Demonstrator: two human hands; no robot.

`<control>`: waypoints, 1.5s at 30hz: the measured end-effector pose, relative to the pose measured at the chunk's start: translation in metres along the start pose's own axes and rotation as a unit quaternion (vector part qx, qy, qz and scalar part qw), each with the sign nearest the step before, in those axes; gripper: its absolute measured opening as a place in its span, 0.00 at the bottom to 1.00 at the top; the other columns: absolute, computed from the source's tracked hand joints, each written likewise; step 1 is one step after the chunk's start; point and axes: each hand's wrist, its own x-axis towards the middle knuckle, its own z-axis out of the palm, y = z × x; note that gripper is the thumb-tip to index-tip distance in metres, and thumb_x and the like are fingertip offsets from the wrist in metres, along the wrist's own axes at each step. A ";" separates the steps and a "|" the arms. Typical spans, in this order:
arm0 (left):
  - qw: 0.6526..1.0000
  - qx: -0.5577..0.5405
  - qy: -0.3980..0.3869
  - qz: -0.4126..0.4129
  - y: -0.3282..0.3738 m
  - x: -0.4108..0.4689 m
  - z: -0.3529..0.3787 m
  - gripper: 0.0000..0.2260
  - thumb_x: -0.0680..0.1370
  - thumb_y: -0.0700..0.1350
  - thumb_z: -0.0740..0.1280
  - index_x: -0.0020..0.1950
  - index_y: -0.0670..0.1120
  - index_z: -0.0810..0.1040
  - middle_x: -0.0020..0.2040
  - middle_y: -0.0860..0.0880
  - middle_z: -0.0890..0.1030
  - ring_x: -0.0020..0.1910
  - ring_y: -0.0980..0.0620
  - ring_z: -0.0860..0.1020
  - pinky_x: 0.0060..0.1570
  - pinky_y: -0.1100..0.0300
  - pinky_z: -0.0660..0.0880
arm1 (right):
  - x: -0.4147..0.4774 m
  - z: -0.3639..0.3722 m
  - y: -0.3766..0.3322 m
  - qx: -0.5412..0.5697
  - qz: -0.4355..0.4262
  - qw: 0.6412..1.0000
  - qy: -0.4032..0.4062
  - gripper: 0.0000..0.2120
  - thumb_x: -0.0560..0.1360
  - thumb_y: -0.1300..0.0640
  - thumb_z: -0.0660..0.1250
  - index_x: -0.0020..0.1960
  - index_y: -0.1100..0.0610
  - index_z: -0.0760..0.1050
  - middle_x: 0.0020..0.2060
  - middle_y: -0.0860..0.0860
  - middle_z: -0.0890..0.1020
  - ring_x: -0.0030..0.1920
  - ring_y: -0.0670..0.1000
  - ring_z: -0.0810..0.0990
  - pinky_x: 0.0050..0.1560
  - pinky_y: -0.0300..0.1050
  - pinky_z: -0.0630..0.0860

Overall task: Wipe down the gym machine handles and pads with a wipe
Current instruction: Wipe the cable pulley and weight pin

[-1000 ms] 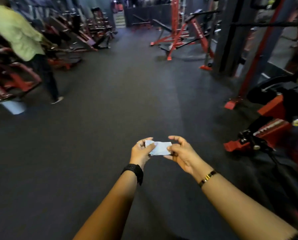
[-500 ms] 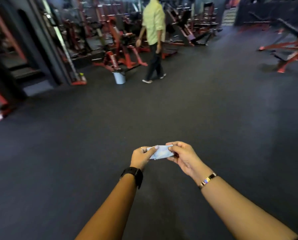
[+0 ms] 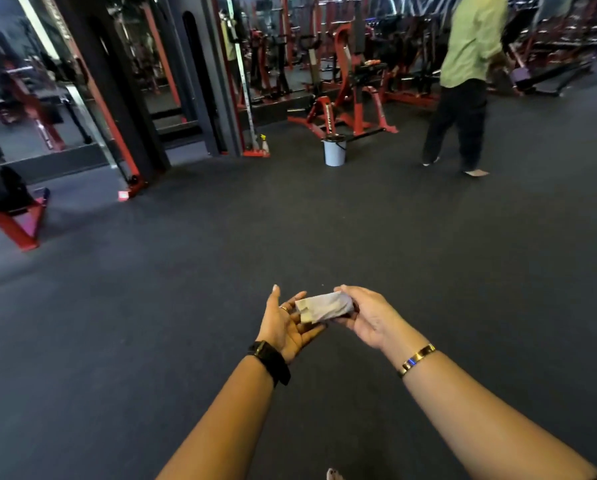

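The folded wipe (image 3: 324,306) is gripped at one end by the right hand (image 3: 369,318), fingers curled round it. Its free end is laid across the spread, palm-up left hand (image 3: 286,327) — probably for refolding. Well beyond, past the bucket (image 3: 334,152), the red machine (image 3: 345,98) is blurred — handles and pads cannot be made out.

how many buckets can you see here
1. The pale bucket stands in front of the red machine, left of the person in the green shirt. Others could be hidden behind equipment.
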 end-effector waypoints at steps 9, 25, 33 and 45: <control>0.996 -0.067 0.023 0.060 0.129 0.116 0.015 0.33 0.78 0.68 0.51 0.66 0.42 0.74 0.59 0.37 0.80 0.51 0.41 0.82 0.44 0.51 0.82 | 0.150 0.079 -0.089 0.009 0.083 0.994 -0.077 0.19 0.80 0.46 0.57 0.52 0.61 0.74 0.49 0.61 0.79 0.51 0.58 0.79 0.55 0.55 0.75; 0.982 -0.154 0.047 0.101 0.352 0.327 -0.047 0.32 0.78 0.68 0.53 0.67 0.43 0.73 0.58 0.39 0.80 0.49 0.42 0.81 0.42 0.51 0.80 | 0.421 0.274 -0.152 0.031 0.105 0.986 -0.123 0.23 0.79 0.43 0.58 0.61 0.62 0.72 0.60 0.63 0.75 0.57 0.62 0.77 0.60 0.60 0.73; 0.982 -0.143 0.036 0.117 0.503 0.434 -0.069 0.32 0.78 0.68 0.53 0.65 0.43 0.73 0.50 0.40 0.83 0.43 0.45 0.83 0.44 0.52 0.78 | 0.550 0.394 -0.203 0.036 0.077 0.987 -0.138 0.22 0.80 0.45 0.59 0.61 0.62 0.72 0.58 0.63 0.76 0.58 0.61 0.78 0.63 0.58 0.73; 0.978 -0.160 0.038 0.128 0.653 0.628 -0.070 0.32 0.78 0.68 0.54 0.67 0.43 0.73 0.51 0.39 0.83 0.46 0.43 0.82 0.45 0.52 0.77 | 0.760 0.486 -0.281 0.063 0.085 0.984 -0.142 0.22 0.80 0.46 0.59 0.63 0.63 0.72 0.60 0.64 0.76 0.58 0.62 0.78 0.58 0.56 0.76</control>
